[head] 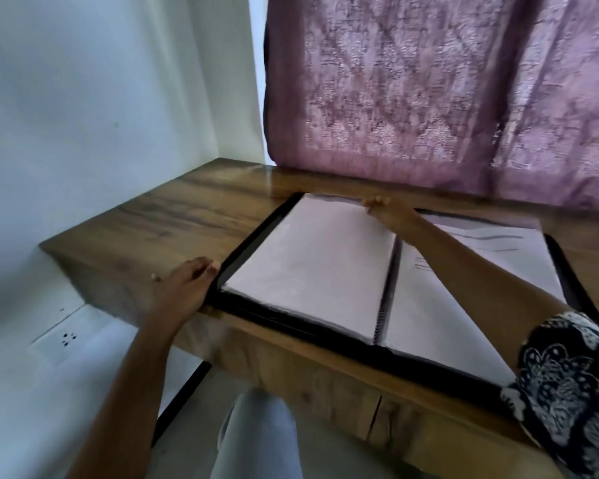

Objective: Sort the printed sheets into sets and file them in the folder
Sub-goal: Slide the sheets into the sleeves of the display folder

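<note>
At 6 o'clock, the folder [291,321] lies open on the worktop [173,216], its near edge close to the worktop's front edge. At 9 o'clock of the folder, we rest the left grip [184,288] against the cover edge, fingers straight, holding nothing. At 12 o'clock, the right grip [384,212] is clamped on the far edge of the left sheet [312,264]. Risk: a hasty pull may crease that sheet, or drag the folder forward if the left grip slips. We cannot read the print on the right sheet [491,247]; the patterned sleeve [567,375] covers its near corner.
</note>
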The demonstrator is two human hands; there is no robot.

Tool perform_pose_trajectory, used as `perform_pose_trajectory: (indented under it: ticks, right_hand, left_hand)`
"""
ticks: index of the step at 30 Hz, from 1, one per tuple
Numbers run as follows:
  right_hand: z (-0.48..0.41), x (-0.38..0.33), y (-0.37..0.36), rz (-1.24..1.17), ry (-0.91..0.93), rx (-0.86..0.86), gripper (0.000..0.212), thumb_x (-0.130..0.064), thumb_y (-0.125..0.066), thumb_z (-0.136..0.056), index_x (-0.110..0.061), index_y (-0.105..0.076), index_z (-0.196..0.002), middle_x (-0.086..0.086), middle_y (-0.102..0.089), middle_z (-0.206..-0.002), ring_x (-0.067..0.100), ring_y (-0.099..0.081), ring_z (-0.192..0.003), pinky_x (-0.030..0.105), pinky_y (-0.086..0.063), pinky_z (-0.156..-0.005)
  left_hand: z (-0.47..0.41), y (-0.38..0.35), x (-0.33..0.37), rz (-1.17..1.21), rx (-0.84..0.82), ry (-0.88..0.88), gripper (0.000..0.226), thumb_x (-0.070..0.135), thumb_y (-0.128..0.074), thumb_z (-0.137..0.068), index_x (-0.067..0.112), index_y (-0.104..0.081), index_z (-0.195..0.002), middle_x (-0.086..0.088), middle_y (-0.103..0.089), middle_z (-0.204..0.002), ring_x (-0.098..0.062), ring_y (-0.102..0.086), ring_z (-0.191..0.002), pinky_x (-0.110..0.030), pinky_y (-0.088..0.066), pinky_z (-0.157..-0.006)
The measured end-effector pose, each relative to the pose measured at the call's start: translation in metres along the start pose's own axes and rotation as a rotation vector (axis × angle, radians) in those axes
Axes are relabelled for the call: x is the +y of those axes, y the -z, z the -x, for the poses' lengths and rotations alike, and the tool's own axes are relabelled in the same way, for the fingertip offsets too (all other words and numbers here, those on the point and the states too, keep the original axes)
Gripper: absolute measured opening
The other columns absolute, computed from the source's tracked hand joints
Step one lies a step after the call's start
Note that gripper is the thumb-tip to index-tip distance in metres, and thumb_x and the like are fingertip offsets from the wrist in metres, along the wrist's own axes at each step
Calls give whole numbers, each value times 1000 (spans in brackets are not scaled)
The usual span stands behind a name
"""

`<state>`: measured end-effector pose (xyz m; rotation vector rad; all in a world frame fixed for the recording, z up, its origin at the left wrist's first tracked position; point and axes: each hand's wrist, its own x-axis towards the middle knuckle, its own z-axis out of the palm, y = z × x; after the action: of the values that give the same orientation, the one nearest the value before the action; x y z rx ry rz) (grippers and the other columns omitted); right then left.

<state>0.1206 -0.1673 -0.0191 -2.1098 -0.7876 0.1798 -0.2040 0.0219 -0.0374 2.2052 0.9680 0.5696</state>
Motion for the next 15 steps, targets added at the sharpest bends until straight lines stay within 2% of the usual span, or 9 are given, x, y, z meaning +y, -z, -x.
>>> perform_pose_trajectory:
  ticks: [2, 5, 8, 10, 12, 13, 15]
  right_hand:
    - [2, -11, -12, 46, 50, -18, 17, -16, -64, -86, -20, -66, -102, 5, -63, -108, 20, -59, -104, 33, -43, -96]
    - [29, -24, -42, 387, 270, -197, 37, -28, -56, -94, -14, -55, -129, 4, -54, -130, 21, -50, -120, 37, -37, -105]
    - [43, -22, -62, 643, 356, -103, 44, -41, -39, -99, -19, -47, -137, 1, -44, -145, 23, -38, -133, 40, -33, -107]
    - [45, -25, -64, 726, 410, 6, 41, -39, -38, -99, -16, -52, -129, 4, -49, -137, 26, -44, -125, 39, -39, -98]
    - [48, -29, -64, 807, 507, 115, 33, -33, -40, -98, -13, -57, -118, 7, -57, -122, 29, -51, -111, 38, -40, -84]
    - [51, -32, -62, 829, 532, 146, 30, -30, -40, -98, -13, -59, -114, 8, -60, -115, 29, -53, -105, 37, -39, -80]
    - [56, -36, -56, 785, 561, 169, 26, -24, -43, -96, -15, -60, -113, 7, -62, -111, 29, -55, -102, 38, -40, -79]
  left_hand:
    - [1, 0, 1, 47, -19, 2, 34, 31, -46, -101, 10, -65, -120, -9, -59, -129, -25, -49, -125, -41, -19, -116]
    - [-5, -2, 0, 182, -71, 44, 26, 18, -52, -98, 10, -66, -119, -8, -58, -128, -20, -50, -119, -31, -33, -103]
    - [-13, -2, 3, 327, -79, 132, 23, 0, -51, -94, 0, -68, -110, -6, -60, -113, -22, -52, -112, -28, -36, -94]
    - [-17, -2, 7, 464, -74, 207, 20, -3, -50, -93, 3, -68, -89, -3, -65, -89, -22, -56, -96, -31, -41, -86]
    - [-14, 3, 12, 710, -46, 275, 22, 1, -51, -92, 11, -66, -79, 0, -68, -66, -22, -62, -76, -28, -50, -71]
    - [-10, 6, 16, 857, -29, 282, 24, 3, -51, -93, 11, -68, -78, 2, -69, -62, -18, -64, -71, -24, -52, -63]
    - [-4, 11, 22, 1152, -54, 243, 35, 6, -47, -96, 9, -76, -75, 0, -73, -71, -13, -69, -72, -22, -56, -62]
